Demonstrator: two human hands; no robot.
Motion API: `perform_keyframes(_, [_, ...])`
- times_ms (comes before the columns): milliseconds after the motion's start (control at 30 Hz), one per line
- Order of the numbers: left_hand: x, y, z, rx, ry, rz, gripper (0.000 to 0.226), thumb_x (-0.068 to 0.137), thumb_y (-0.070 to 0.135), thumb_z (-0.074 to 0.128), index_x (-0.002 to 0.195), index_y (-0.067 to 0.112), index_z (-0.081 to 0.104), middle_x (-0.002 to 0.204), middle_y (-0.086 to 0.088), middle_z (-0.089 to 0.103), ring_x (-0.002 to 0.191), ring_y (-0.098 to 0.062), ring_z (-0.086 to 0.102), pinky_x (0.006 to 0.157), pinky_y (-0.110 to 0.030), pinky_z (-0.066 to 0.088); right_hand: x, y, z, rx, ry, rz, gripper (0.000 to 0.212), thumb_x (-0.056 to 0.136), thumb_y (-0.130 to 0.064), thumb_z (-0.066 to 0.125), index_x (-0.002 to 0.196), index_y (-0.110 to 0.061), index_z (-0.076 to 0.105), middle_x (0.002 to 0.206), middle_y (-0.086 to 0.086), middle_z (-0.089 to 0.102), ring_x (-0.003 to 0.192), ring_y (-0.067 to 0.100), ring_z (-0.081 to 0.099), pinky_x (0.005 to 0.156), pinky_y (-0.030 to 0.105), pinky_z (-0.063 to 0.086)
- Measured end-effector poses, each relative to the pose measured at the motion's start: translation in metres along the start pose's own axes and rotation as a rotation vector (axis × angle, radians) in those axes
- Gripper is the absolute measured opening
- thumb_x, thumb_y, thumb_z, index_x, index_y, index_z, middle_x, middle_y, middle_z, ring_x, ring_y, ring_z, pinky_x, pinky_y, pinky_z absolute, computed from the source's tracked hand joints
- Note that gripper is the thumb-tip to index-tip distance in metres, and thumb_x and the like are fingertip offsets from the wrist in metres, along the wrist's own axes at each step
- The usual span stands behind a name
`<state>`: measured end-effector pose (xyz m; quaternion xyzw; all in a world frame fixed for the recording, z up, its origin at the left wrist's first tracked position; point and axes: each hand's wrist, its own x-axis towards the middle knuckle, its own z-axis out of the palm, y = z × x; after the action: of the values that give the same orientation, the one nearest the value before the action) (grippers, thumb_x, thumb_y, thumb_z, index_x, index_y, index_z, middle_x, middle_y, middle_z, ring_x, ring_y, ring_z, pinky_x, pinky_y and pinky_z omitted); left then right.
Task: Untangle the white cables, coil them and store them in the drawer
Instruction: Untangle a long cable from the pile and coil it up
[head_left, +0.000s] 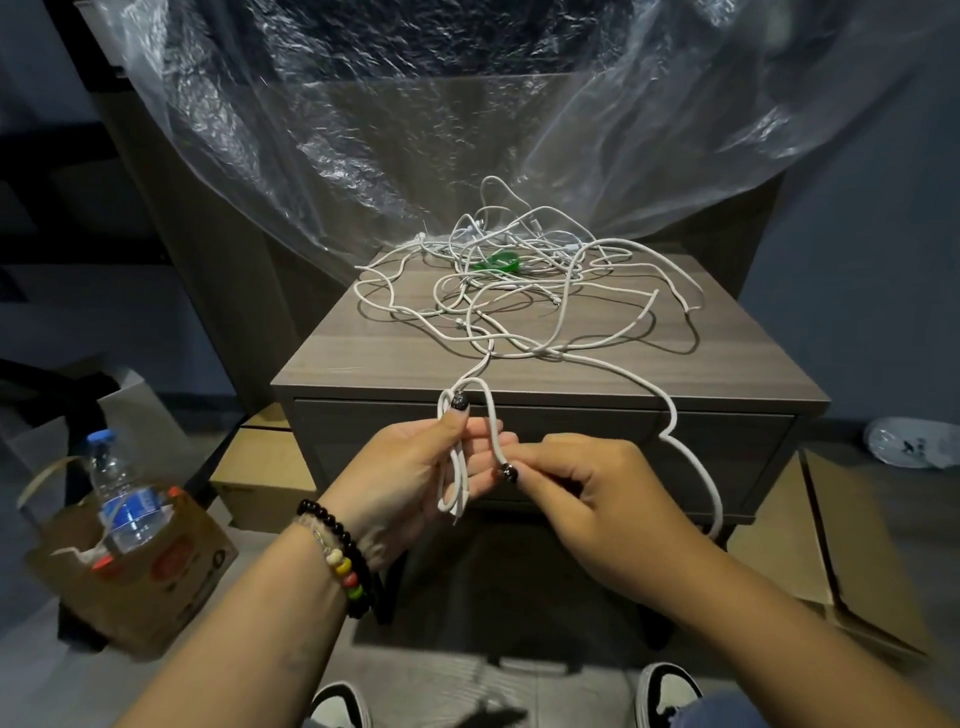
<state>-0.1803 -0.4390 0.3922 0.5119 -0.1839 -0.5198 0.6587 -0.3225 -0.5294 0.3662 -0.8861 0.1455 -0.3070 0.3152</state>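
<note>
Clear plastic sheeting (363, 130) hangs behind a grey-brown bedside cabinet (717, 364), whose closed drawer (597, 431) faces the viewer just under the front edge of the top. A brown paper bag (156, 587) holding a water bottle (124, 499) stands on the floor to the left, flat cardboard (857, 545) to the right.

The white cables (519, 270) lie in a loose tangle over the rear and middle of the cabinet top, with a small green object (496, 261) buried near the back edge. One thicker strand (613, 366) runs from a knot-like crossing near the front edge, drops over that edge past the drawer front and loops down on the right.

Both hands are raised in front of the drawer, below the front edge. The left hand (415, 467) (beaded bracelets on the wrist) is palm-up, its thumb pressing a few short, upright loops (457, 462) of cable against the fingers. The right hand (597, 483) is just beside it, thumb and forefinger pinched on the strand where it leaves the loops.

The free length leads up and away from the fingers toward the tangle, so the next wrap must draw cable toward the viewer; the right hand appears better placed to feed it. Coiling seems barely begun.
</note>
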Motion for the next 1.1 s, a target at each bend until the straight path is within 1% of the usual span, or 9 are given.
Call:
perform_keyframes(167, [0.000, -0.003, 0.001, 0.045, -0.042, 0.028, 0.037, 0.100, 0.019, 0.037, 0.109, -0.009, 0.061, 0.105, -0.023, 0.070, 0.082, -0.023, 0.073, 0.064, -0.028, 0.060, -0.002, -0.007, 0.003, -0.149, -0.099, 0.111, 0.023, 0.093, -0.035, 0.054, 0.110, -0.035, 0.070, 0.101, -0.015, 0.070, 0.093, 0.007, 0.063, 0.079, 0.035, 0.052])
perform_keyframes(367, [0.000, -0.003, 0.000, 0.148, -0.069, 0.067, 0.037, 0.101, 0.021, 0.035, 0.116, -0.001, 0.061, 0.110, -0.016, 0.070, 0.101, -0.021, 0.069, 0.080, -0.027, 0.058, -0.001, -0.011, 0.003, -0.230, -0.179, 0.115, 0.022, 0.095, -0.036, 0.052, 0.104, -0.032, 0.071, 0.094, -0.010, 0.071, 0.087, 0.011, 0.062, 0.072, 0.034, 0.051])
perform_keyframes(500, [-0.003, -0.003, 0.003, 0.126, -0.063, 0.113, 0.035, 0.101, 0.018, 0.035, 0.102, 0.000, 0.064, 0.094, -0.015, 0.074, 0.090, -0.022, 0.071, 0.076, -0.028, 0.058, -0.004, -0.011, 0.005, -0.210, -0.213, 0.084, 0.023, 0.095, -0.039, 0.051, 0.108, -0.034, 0.070, 0.097, -0.012, 0.070, 0.089, 0.008, 0.062, 0.074, 0.035, 0.052])
perform_keyframes(600, [0.000, -0.005, 0.008, -0.039, 0.038, 0.186, 0.033, 0.101, 0.019, 0.036, 0.083, 0.002, 0.058, 0.080, -0.015, 0.072, 0.089, -0.029, 0.071, 0.084, -0.037, 0.056, -0.003, -0.011, 0.008, -0.133, -0.175, 0.072, 0.026, 0.093, -0.041, 0.049, 0.107, -0.033, 0.069, 0.096, -0.013, 0.070, 0.090, 0.008, 0.063, 0.076, 0.038, 0.053])
perform_keyframes(700, [0.005, -0.004, 0.010, -0.240, 0.106, 0.238, 0.035, 0.103, 0.022, 0.032, 0.078, 0.005, 0.049, 0.071, -0.014, 0.069, 0.077, -0.026, 0.072, 0.082, -0.039, 0.056, 0.000, -0.012, 0.007, -0.053, -0.121, 0.099, 0.035, 0.087, -0.052, 0.040, 0.110, -0.037, 0.063, 0.098, -0.014, 0.070, 0.093, 0.007, 0.064, 0.079, 0.041, 0.053])
perform_keyframes(833, [0.009, 0.003, 0.008, -0.424, 0.172, 0.338, 0.032, 0.104, 0.026, 0.033, 0.080, 0.007, 0.045, 0.056, -0.006, 0.062, 0.062, -0.018, 0.071, 0.061, -0.033, 0.060, 0.004, -0.009, -0.001, 0.100, -0.099, 0.147, 0.019, 0.094, -0.030, 0.058, 0.106, -0.033, 0.073, 0.099, -0.017, 0.072, 0.095, -0.001, 0.064, 0.086, 0.032, 0.052])
perform_keyframes(967, [0.009, 0.011, -0.001, -0.365, 0.290, 0.320, 0.031, 0.103, 0.031, 0.038, 0.078, 0.014, 0.047, 0.055, 0.004, 0.050, 0.036, -0.001, 0.047, 0.041, -0.015, 0.046, 0.007, -0.005, -0.020, 0.201, -0.233, 0.236, 0.018, 0.090, -0.020, 0.064, 0.101, -0.030, 0.075, 0.096, -0.018, 0.074, 0.097, 0.000, 0.066, 0.090, 0.027, 0.051])
perform_keyframes(1033, [0.007, 0.014, -0.006, -0.370, 0.253, 0.283, 0.030, 0.103, 0.031, 0.038, 0.078, 0.015, 0.046, 0.057, 0.005, 0.046, 0.033, -0.001, 0.036, 0.036, -0.011, 0.038, 0.008, 0.000, -0.031, 0.174, -0.314, 0.290, 0.016, 0.089, -0.021, 0.065, 0.096, -0.031, 0.076, 0.092, -0.013, 0.075, 0.094, 0.007, 0.068, 0.085, 0.028, 0.052])
perform_keyframes(1100, [0.004, 0.014, -0.008, -0.360, 0.172, 0.229, 0.029, 0.103, 0.030, 0.037, 0.079, 0.014, 0.045, 0.056, 0.005, 0.043, 0.032, -0.001, 0.030, 0.033, -0.010, 0.031, 0.008, 0.004, -0.039, 0.148, -0.350, 0.356, 0.013, 0.087, -0.024, 0.068, 0.093, -0.029, 0.078, 0.086, -0.006, 0.076, 0.079, 0.004, 0.067, 0.071, 0.023, 0.051])
